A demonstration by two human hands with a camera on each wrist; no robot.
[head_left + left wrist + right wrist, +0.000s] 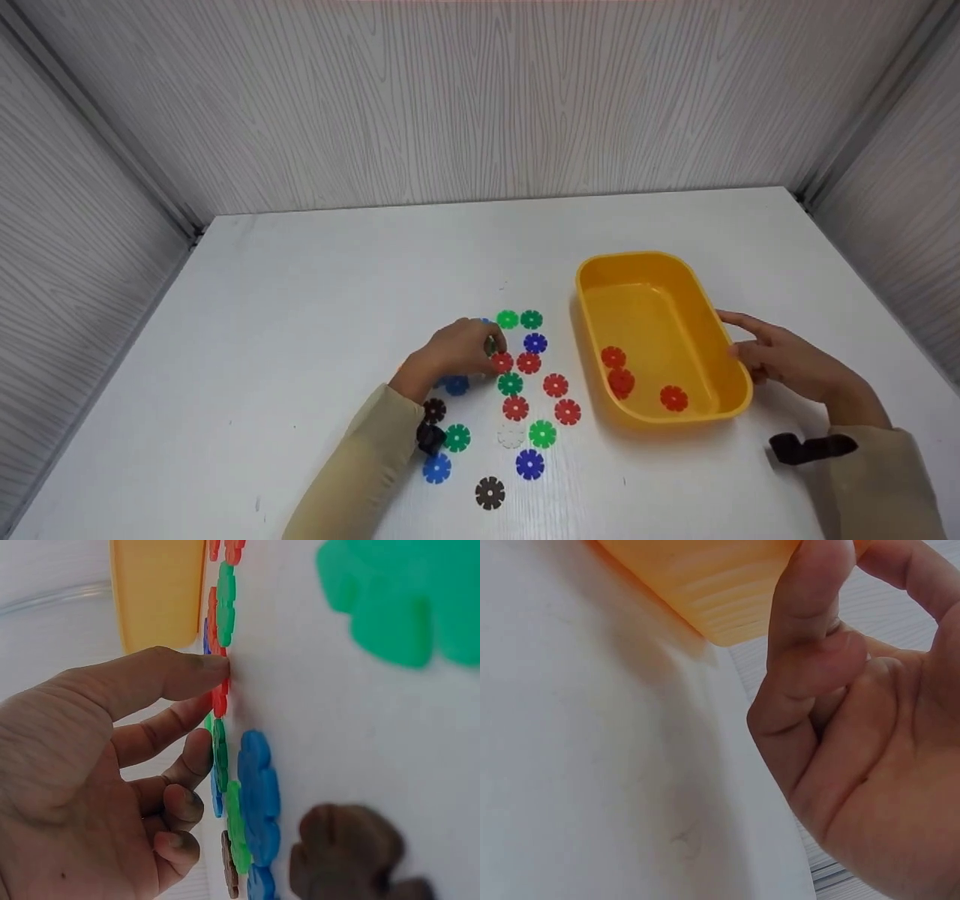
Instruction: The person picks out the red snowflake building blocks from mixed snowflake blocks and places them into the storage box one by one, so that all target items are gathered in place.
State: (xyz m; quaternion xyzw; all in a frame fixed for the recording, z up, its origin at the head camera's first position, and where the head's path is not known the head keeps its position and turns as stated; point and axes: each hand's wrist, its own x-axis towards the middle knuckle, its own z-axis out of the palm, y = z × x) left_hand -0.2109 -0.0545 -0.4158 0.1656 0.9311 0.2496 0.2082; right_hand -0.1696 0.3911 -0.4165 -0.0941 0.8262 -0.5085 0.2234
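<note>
**Left hand (461, 349) pinches a red disc (502, 362) while a yellow tray (649, 319) sits between both hands**

From where I stand, the left hand has thumb and forefinger on the disc's edge, the other fingers loosely bent; whether the disc is off the bench (337, 300) I can't tell. The right hand (799, 364), on the tray's far side from the left hand, touches its rim and outer wall, one finger stretched out; I can't tell if it pinches the rim or merely braces it.

The step looks to me like gathering red pieces. The next move, I judge, calls for lifting this one clear of its close neighbours and carrying it rightward over the rim, with the right hand steadying the tray.

Between the hands, the tray holds at least three reds (673, 398), with perhaps two overlapping in one spot. Just right of the left hand lie four loose reds (529, 362).

Around the left hand and forearm I count five green discs (532, 319), two of them lighter; four blue discs (529, 464); two dark brown discs (490, 493); and one whitish disc (511, 435). More green, blue and orange peeks out beside that hand, too covered to count.

Beyond both hands stands a pale wood-grained wall (480, 97).
</note>
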